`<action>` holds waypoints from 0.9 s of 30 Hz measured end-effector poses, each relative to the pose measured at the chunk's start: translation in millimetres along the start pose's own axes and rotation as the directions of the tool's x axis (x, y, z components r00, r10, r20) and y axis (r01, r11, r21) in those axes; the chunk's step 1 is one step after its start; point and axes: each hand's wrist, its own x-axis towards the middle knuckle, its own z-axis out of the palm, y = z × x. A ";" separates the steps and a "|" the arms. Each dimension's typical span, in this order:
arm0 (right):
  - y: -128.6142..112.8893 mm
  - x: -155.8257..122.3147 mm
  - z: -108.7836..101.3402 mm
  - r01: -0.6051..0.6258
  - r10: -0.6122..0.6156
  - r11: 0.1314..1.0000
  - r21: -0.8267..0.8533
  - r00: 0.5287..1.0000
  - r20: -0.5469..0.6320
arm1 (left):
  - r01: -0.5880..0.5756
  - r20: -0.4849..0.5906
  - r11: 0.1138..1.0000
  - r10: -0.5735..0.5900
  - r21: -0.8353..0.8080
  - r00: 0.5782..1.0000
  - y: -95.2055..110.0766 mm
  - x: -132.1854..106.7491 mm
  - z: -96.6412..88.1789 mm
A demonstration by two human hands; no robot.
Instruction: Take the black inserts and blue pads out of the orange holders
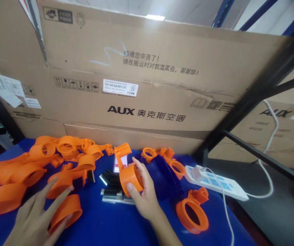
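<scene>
My right hand [147, 194] is wrapped round an orange plastic ring part [129, 179], thumb in front and fingers behind. An arm with a small bracket sticks up from the ring. My left hand [38, 212] is open, fingers spread, at the lower left over a loose orange ring [66, 212]; I cannot tell whether it touches. Just beyond its fingertips lies another orange ring part [61, 184]. Between the hands, black and silver strips [115, 196] lie on the blue surface [95, 229]. A lit phone screen [117, 165] shows partly behind the held part.
Several orange ring parts [44, 148] crowd the left and back left. A dark blue object [162, 176] and more rings lie right of centre, one [191, 212] nearer me. A white power strip [216, 182] with a cable sits at right. Large cardboard boxes [147, 92] stand behind, beside a black frame.
</scene>
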 end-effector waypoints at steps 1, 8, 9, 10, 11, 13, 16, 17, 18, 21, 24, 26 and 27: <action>-0.3 -0.3 1.2 0.003 -0.003 1.000 0.000 1.000 0.003 | 0.017 0.009 0.999 -0.017 0.044 1.000 -2.5 6.3 -2.7; 2.3 -0.3 -2.2 0.032 -0.033 0.999 0.011 0.998 0.054 | -0.025 0.160 0.996 0.011 0.082 0.987 -30.8 34.1 -8.6; 3.0 -0.2 -3.2 0.036 -0.037 0.999 0.025 0.997 0.075 | -0.031 0.175 0.997 0.018 0.077 0.984 -34.0 33.7 -9.6; 3.7 -0.3 -3.8 0.038 -0.041 0.999 0.035 0.995 0.095 | -0.043 0.200 0.997 0.030 0.061 0.979 -36.4 32.5 -11.1; 4.3 -0.5 -3.7 0.038 -0.042 0.999 0.039 0.993 0.114 | -0.060 0.233 0.998 0.051 0.032 0.971 -37.8 30.7 -13.0; 4.4 -1.0 -1.1 0.022 -0.029 0.999 0.048 0.990 0.140 | -0.079 0.297 0.996 0.090 -0.048 0.951 -37.7 25.5 -17.2; -1.2 2.3 11.7 -0.043 0.019 0.991 0.128 0.983 0.183 | -0.049 0.316 0.988 0.094 -0.146 0.944 -33.4 16.4 -20.6; -5.2 5.9 19.0 -0.073 0.037 0.982 0.173 0.978 0.206 | -0.050 0.301 0.984 0.101 -0.171 0.948 -31.9 14.2 -20.9; -10.4 11.1 28.0 -0.106 0.055 0.971 0.213 0.971 0.231 | -0.067 0.286 0.979 0.121 -0.190 0.951 -30.5 13.0 -20.9; -29.2 35.4 65.2 -0.193 0.118 0.944 0.267 0.955 0.272 | -0.187 0.247 0.962 0.234 -0.197 0.940 -25.1 15.9 -21.5; -45.1 65.0 110.3 -0.297 0.246 0.931 0.214 0.941 0.233 | -0.240 0.243 0.958 0.273 -0.157 0.931 -14.2 23.6 -23.9; -51.2 80.9 135.3 -0.354 0.304 0.917 0.185 0.919 0.251 | -0.230 0.232 0.961 0.261 -0.154 0.937 -5.8 26.5 -25.5; -52.9 86.4 143.8 -0.354 0.298 0.919 0.172 0.912 0.283 | -0.228 0.224 0.961 0.259 -0.157 0.939 -2.6 26.8 -25.8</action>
